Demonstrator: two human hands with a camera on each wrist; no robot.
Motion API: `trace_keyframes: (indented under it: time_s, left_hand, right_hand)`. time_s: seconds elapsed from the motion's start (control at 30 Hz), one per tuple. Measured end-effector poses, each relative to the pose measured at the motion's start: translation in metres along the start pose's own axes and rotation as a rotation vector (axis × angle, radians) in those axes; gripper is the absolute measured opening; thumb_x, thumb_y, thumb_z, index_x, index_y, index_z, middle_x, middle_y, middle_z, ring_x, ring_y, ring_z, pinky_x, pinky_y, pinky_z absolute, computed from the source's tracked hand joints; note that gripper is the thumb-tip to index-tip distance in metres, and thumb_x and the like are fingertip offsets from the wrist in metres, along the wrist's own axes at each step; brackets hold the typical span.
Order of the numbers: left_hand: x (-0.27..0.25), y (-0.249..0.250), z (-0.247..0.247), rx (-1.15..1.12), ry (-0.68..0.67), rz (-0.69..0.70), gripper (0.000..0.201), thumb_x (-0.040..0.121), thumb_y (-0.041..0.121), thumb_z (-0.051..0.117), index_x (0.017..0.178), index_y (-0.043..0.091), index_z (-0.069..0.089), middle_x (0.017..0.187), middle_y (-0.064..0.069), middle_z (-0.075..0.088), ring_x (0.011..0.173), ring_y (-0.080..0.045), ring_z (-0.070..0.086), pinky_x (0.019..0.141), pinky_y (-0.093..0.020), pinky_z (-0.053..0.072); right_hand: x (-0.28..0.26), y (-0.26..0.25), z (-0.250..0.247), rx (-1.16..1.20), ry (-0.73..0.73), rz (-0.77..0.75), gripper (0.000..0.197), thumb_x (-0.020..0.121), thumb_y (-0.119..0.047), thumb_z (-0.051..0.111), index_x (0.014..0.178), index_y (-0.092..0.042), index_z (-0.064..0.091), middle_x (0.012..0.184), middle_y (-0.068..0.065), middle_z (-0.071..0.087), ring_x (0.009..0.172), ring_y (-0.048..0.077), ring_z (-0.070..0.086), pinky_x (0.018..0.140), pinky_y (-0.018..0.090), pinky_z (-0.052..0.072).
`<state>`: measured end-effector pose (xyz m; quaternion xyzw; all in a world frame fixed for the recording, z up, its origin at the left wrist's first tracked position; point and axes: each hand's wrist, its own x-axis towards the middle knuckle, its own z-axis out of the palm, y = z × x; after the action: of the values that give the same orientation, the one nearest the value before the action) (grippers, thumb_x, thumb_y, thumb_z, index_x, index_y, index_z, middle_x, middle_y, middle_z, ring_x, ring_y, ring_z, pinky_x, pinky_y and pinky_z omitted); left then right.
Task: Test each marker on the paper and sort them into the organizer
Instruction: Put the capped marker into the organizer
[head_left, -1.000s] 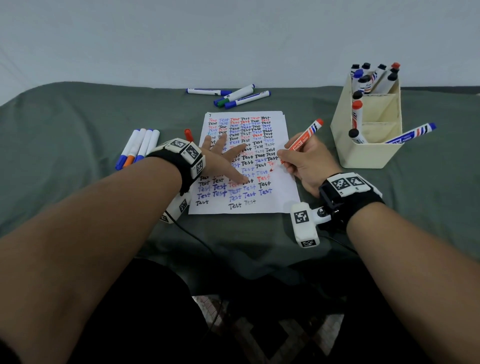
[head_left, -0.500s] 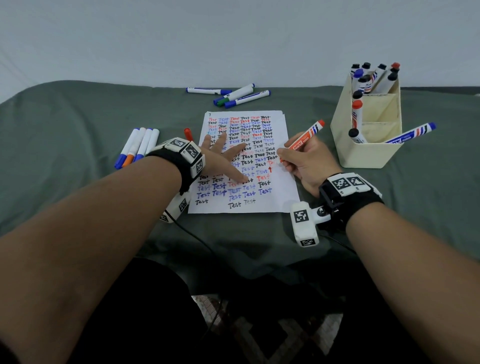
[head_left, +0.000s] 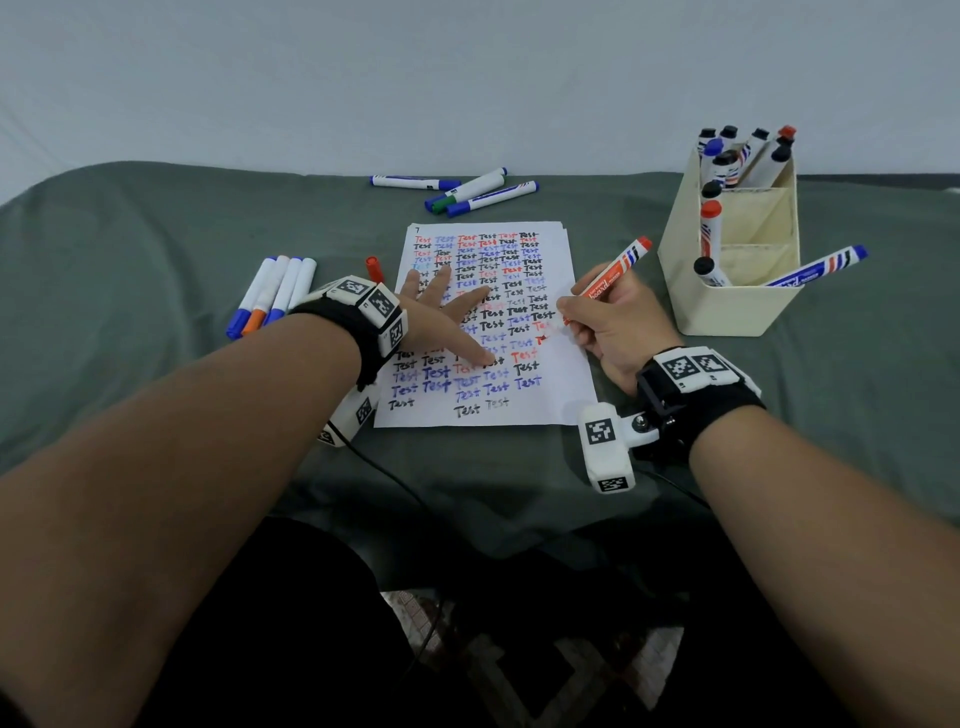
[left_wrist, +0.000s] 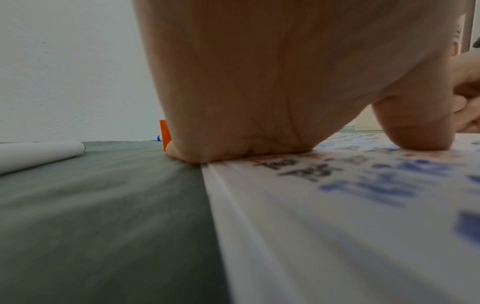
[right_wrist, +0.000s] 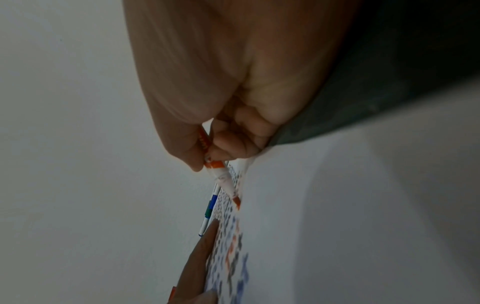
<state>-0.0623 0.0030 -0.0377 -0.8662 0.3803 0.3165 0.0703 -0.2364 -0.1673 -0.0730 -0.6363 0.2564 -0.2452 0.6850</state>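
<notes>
- The left hand (head_left: 441, 317) lies flat with fingers spread, pressing the white paper sheet covered in handwritten "Test" words (head_left: 545, 405) onto the grey-green cloth (head_left: 156, 312).
- The right hand (head_left: 618, 325) pinches the uncapped red whiteboard marker (head_left: 613, 275), tip at the sheet's right edge.
- The cream plastic organizer (head_left: 727, 306), holding markers, stands right of the sheet.
</notes>
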Motion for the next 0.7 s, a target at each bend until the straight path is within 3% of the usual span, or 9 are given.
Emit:
trace_keyframes:
  time_s: [0.2, 0.43, 0.7]
  left_hand:
    - [0.0013, -0.0014, 0.0018, -0.024, -0.008, -0.009, 0.111, 0.046, 0.106, 0.042, 0.142, 0.071, -0.001, 0.167, 0.011, -0.013, 0.153, -0.028, -0.019, 0.112, -0.068, -0.016]
    - [0.0016, -0.0011, 0.0015, -0.009, -0.001, -0.004, 0.114, 0.044, 0.106, 0.042, 0.142, 0.071, -0.004, 0.166, 0.011, -0.017, 0.152, -0.028, -0.021, 0.112, -0.070, -0.016]
    - [0.0003, -0.0014, 0.0008, -0.002, 0.013, -0.001, 0.111, 0.049, 0.103, 0.045, 0.142, 0.070, -0.007, 0.165, 0.012, -0.022, 0.151, -0.028, -0.024, 0.112, -0.068, -0.016]
  right_hand:
    - [-0.0013, -0.0009, 0.0012, -0.034, 0.003, -0.008, 0.022, 0.072, -0.012, 0.074, 0.081, -0.019, 0.056, 0.059, 0.003, 0.056, 0.047, 0.015, 0.047, 0.044, 0.025, 0.040]
    - [-0.0008, 0.0000, 0.0008, -0.031, 0.018, -0.025, 0.022, 0.080, -0.006, 0.074, 0.082, -0.020, 0.056, 0.060, 0.002, 0.059, 0.048, 0.013, 0.049, 0.046, 0.026, 0.042]
    - [0.0001, 0.0008, 0.0006, -0.049, 0.030, -0.033, 0.022, 0.076, -0.007, 0.072, 0.079, -0.020, 0.054, 0.056, -0.001, 0.054, 0.045, 0.013, 0.044, 0.043, 0.025, 0.039]
